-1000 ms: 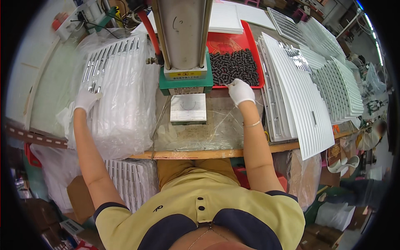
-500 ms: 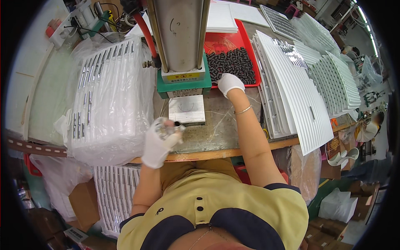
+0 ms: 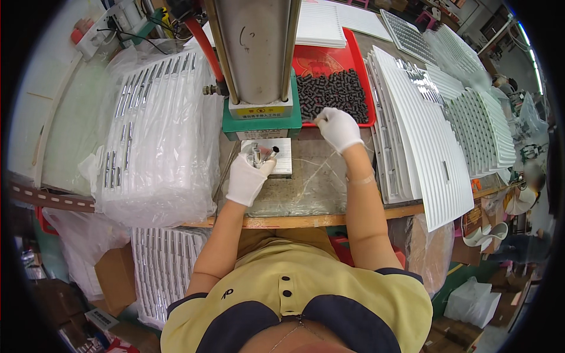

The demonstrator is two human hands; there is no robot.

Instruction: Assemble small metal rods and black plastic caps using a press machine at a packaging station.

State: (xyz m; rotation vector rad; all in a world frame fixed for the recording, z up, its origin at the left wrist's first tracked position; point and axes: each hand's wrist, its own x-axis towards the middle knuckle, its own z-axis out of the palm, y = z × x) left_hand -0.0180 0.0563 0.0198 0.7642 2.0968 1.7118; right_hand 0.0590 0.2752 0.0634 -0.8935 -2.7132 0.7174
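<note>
My left hand (image 3: 248, 179), in a white glove, is closed round several short silver metal tubes (image 3: 257, 154). One tube (image 3: 272, 153) has a black end and tilts up to the right. This hand is over the near part of the flat metal block (image 3: 283, 156) under the press (image 3: 262, 123). My right hand (image 3: 340, 130), also gloved, is by the near edge of the red tray (image 3: 364, 70), its fingers pinched together. What they hold, if anything, is hidden. Beyond them, small black ribbed plugs (image 3: 338, 94) lie heaped in the tray.
A plastic-wrapped stack of white ridged trays (image 3: 156, 147) with silver tubes stands left of the press. More white ridged sheets (image 3: 421, 135) lean at the right. A red hose (image 3: 203, 50) runs down beside the press column. The wooden table edge (image 3: 294, 221) is close to my body.
My left hand has moved up and right with the tubes, from the table front to the metal block. My right hand has drawn back slightly from the black plugs, to the right.
</note>
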